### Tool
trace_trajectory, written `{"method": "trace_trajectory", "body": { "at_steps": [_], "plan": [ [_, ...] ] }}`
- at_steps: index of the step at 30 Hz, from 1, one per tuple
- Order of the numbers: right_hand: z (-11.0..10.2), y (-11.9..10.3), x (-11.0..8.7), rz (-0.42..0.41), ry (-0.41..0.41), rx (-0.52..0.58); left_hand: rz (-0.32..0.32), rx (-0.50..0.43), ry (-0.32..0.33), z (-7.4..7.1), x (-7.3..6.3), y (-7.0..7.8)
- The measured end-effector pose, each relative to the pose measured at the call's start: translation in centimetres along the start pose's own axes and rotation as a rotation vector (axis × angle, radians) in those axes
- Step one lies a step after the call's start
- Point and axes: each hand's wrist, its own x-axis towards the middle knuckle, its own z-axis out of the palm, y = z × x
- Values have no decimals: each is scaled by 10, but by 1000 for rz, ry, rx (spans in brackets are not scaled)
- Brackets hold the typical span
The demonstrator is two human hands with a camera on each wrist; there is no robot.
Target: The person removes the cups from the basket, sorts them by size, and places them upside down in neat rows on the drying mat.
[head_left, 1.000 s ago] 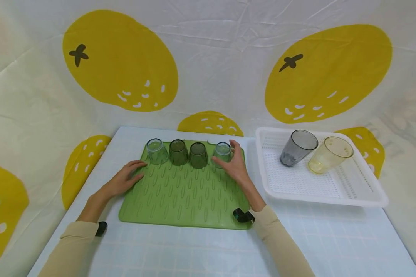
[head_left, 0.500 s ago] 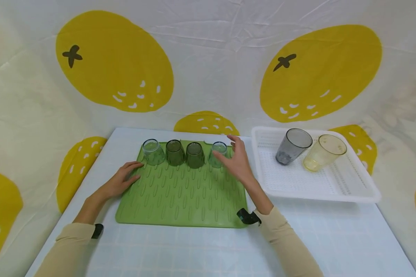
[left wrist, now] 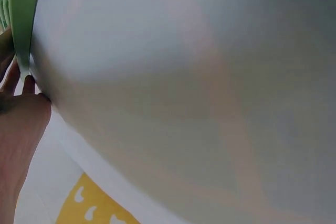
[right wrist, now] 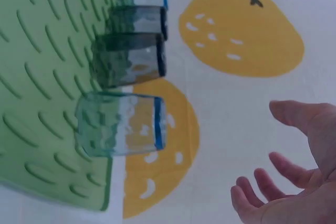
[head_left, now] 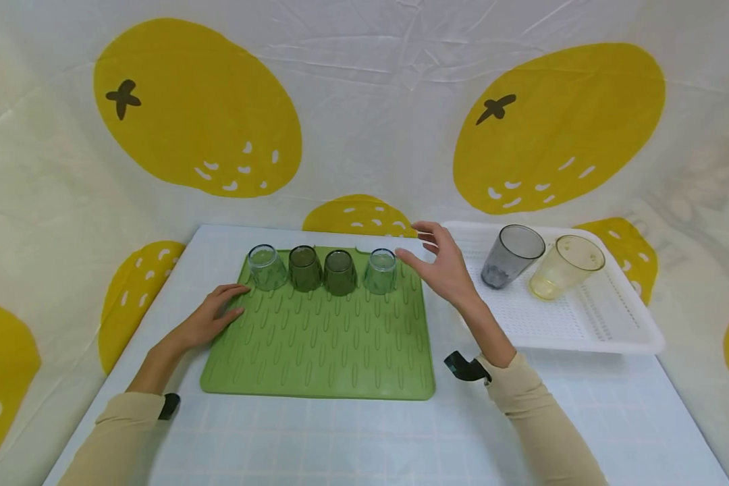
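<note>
On the green ribbed drying mat (head_left: 316, 344), a row of small glasses stands along the far edge. At its left end is a clear glass (head_left: 267, 268), followed by a dark grey glass (head_left: 306, 270) and another dark glass (head_left: 340, 274). The right-end clear glass (head_left: 381, 273) has a blue-tinted upper edge, also plain in the right wrist view. My right hand (head_left: 443, 266) hovers just right of that glass, fingers apart and holding nothing. My left hand (head_left: 203, 322) rests at the mat's left edge with relaxed fingers; its fingertips are partly hidden in the left wrist view.
A white perforated basket (head_left: 559, 344) stands right of the mat. Leaning inside it are a tall grey tumbler (head_left: 510, 260) and a yellow tumbler (head_left: 565, 270). A white cloth with yellow fruit prints (head_left: 200, 108) hangs behind the light blue table (head_left: 316, 445).
My right hand has let go of the right-end clear glass and moved right, toward the basket. The glass stays on the mat. My left hand remains at the mat's edge.
</note>
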Motion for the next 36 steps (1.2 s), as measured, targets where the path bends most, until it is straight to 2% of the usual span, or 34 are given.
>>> {"method": "trace_trajectory", "body": {
  "at_steps": [7, 16, 32, 36],
  "plan": [
    [-21, 1, 7, -32, 26, -19, -29, -20, -11, 0, -3, 0],
    [-51, 10, 12, -30, 95, -71, -51, -31, -26, -1, -1, 0],
    [-101, 28, 12, 123, 145, -272, -60, -27, -27, -1, -1, 2],
    [-112, 31, 13, 193, 174, -313, -59, -30, -28, -1, 0, 3]
  ]
}}
